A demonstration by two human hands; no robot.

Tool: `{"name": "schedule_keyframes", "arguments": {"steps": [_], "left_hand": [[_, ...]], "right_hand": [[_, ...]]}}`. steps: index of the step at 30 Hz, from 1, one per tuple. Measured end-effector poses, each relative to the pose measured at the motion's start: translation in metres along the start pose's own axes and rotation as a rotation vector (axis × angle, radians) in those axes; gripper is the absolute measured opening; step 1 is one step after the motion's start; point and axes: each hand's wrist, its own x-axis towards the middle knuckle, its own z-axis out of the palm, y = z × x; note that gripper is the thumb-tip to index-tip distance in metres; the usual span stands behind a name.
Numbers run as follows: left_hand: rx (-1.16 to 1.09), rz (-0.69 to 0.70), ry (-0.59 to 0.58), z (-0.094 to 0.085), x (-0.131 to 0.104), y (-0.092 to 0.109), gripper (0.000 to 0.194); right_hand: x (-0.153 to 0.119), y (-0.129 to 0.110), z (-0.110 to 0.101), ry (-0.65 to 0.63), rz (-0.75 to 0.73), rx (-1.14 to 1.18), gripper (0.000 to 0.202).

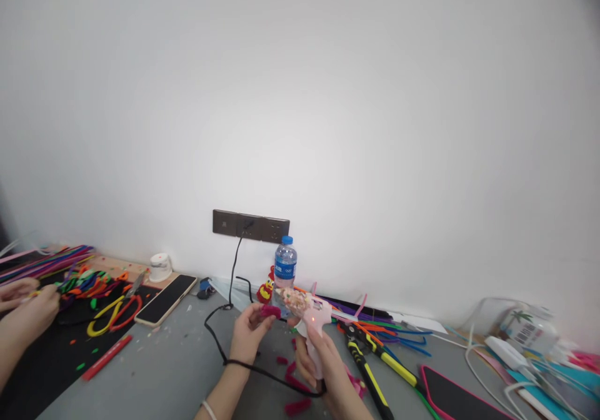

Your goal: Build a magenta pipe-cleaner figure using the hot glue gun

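Note:
My left hand [250, 332] pinches a short magenta fuzzy piece [270, 311], which looks like chenille stem, between thumb and fingertips. In my right hand [323, 367] is a pink hot glue gun [315, 320], its handle wrapped by my fingers and a small orange light glowing on its side. The gun's nozzle end points left, close to the magenta piece; I cannot tell if they touch. A black cord [267, 370] runs from the handle over my left wrist. More magenta pieces [297, 406] lie on the grey table below my hands.
Behind my hands stand a water bottle [285, 260] and a small red-and-yellow figure [265, 287]. Yellow-black pliers [368, 370] and a pink-edged phone [457, 395] lie right. Left are a phone [166, 299], scissors [115, 310], a red marker [107, 357] and another person's hands [35, 301].

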Motion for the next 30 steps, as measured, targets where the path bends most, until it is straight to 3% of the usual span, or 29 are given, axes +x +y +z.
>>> {"name": "schedule_keyframes", "arguments": {"steps": [6, 16, 23, 30], "left_hand": [[0.029, -0.031, -0.022, 0.004, -0.004, 0.007, 0.041], [0.02, -0.076, -0.051, 0.003, -0.006, 0.006, 0.036], [-0.01, -0.072, -0.016, 0.003, -0.005, 0.007, 0.039], [-0.083, -0.043, 0.037, 0.003, -0.005, 0.008, 0.041]], "right_hand": [[0.001, 0.001, -0.002, -0.004, 0.022, -0.057, 0.055], [0.002, -0.003, -0.004, -0.008, 0.016, -0.049, 0.048], [0.003, -0.005, 0.001, 0.005, 0.068, -0.11, 0.059], [0.003, 0.009, -0.006, 0.057, 0.13, -0.13, 0.059]]}}
